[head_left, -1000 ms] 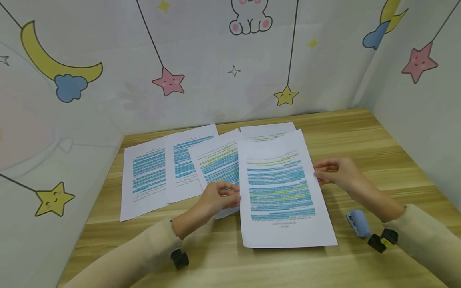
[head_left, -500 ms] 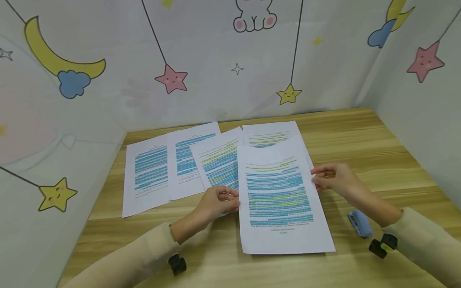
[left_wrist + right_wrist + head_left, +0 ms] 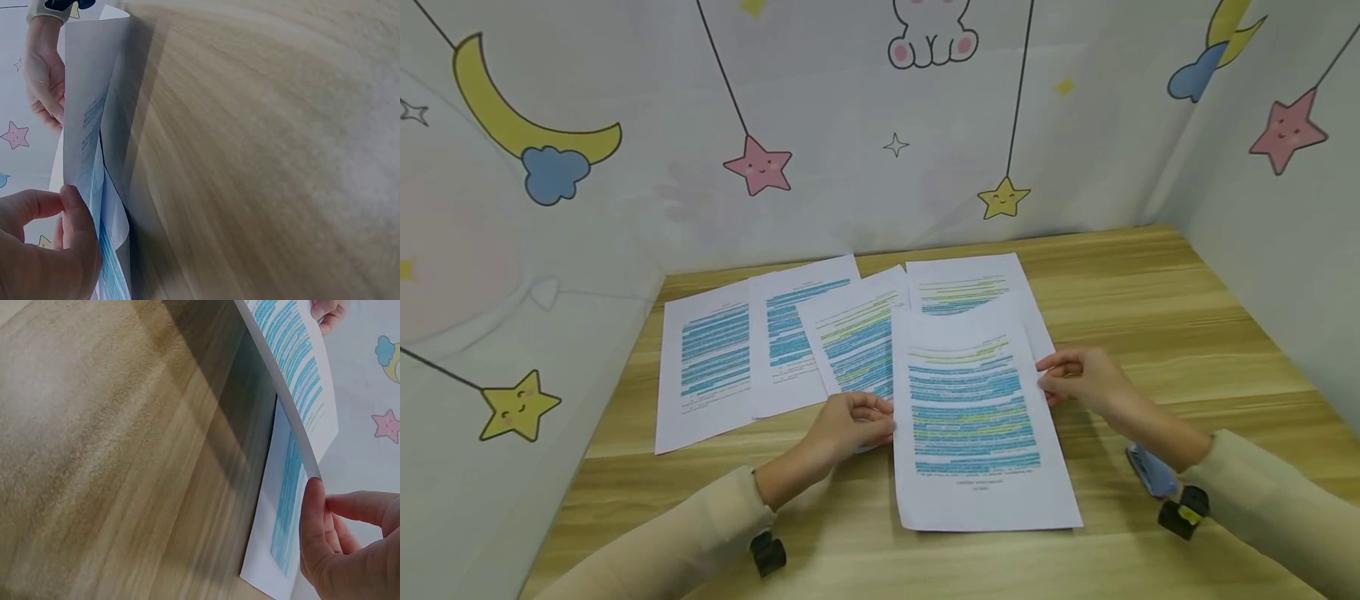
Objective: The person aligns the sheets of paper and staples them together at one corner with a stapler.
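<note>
A printed sheet of paper [image 3: 973, 417], its lines marked in blue and yellow, is held between both hands above the table. My left hand [image 3: 850, 423] pinches its left edge between thumb and fingers; in the left wrist view the thumb and fingertips of that hand [image 3: 53, 244] meet at the edge. My right hand [image 3: 1090, 385] pinches the right edge, as the right wrist view shows with the hand [image 3: 350, 537] at the paper's border. The sheet bows slightly and its near end is raised. Beneath it, another marked sheet [image 3: 966, 271] is partly covered.
Further marked sheets lie overlapping at the left: one at the far left [image 3: 703, 425], a second [image 3: 797, 392], and a tilted one [image 3: 850, 342]. A small blue stapler [image 3: 1152, 472] sits by the right forearm. The wooden table [image 3: 1187, 325] meets a patterned wall covering [image 3: 820, 100] behind.
The held sheet has come down toward me and a little left, with both hands moving along. More of the sheet behind it now shows. The other papers stay put.
</note>
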